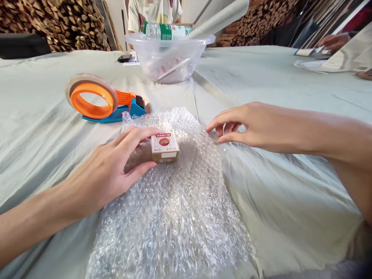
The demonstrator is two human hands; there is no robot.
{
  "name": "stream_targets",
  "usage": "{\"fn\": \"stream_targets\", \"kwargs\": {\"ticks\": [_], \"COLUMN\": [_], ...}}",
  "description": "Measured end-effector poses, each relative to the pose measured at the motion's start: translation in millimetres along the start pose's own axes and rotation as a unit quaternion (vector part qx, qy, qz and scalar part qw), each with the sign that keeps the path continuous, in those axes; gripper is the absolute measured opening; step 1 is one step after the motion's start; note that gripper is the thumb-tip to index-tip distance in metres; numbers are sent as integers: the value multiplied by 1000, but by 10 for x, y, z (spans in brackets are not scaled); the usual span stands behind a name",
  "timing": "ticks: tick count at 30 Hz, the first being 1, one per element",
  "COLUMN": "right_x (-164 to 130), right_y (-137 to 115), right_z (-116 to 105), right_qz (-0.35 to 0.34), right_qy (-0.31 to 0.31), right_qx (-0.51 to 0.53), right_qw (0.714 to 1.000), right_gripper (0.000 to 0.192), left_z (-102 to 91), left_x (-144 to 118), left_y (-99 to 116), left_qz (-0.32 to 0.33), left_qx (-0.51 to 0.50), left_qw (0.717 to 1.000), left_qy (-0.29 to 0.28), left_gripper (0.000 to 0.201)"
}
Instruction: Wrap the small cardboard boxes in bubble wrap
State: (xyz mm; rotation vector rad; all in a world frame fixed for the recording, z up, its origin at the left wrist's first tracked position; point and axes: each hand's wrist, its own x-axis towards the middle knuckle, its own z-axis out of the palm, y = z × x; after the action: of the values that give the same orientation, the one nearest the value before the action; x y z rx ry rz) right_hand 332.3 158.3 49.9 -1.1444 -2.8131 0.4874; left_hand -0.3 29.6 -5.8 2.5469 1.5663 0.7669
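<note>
Bubble wrap (174, 217) lies on the surface (293, 201), and my left hand (106, 170) holds a small box (165, 146) on it, between thumb and fingers. My right hand (252, 124), loosely curled with fingertips parted, is by the wrap's right edge; touching, I can't tell.

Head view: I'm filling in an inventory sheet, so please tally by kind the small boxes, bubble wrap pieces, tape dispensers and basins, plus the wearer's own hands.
Small printed box: 1
Bubble wrap piece: 1
Tape dispenser: 1
Clear plastic basin: 1
Own hands: 2 (left hand, right hand)
Total: 6
</note>
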Motion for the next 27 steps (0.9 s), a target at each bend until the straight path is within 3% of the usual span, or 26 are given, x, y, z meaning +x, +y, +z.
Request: {"fn": "stream_targets", "kwargs": {"ticks": [5, 13, 18, 23, 27], "right_x": [10, -46, -226, -162, -66], "right_y": [-110, -76, -47, -111, -181], "right_z": [13, -19, -169, -118, -85], "right_qz": [21, 28, 61, 38, 25], "right_qy": [-39, -59, -129, -97, -55], "right_qx": [0, 13, 30, 10, 33], "right_qw": [999, 998, 989, 995, 998], "right_gripper": [18, 14, 50, 10, 14], "left_z": [-1, 43, 66, 89, 88], "left_x": [-9, -35, -42, -42, -37], "left_y": [9, -20, -24, -61, -69], "left_qz": [3, 10, 0, 20, 29], "left_qx": [12, 12, 42, 69, 85], "left_qw": [1000, 1000, 999, 997, 995], "left_qy": [3, 15, 23, 35, 38], "left_gripper": [47, 47, 47, 51, 50]}}
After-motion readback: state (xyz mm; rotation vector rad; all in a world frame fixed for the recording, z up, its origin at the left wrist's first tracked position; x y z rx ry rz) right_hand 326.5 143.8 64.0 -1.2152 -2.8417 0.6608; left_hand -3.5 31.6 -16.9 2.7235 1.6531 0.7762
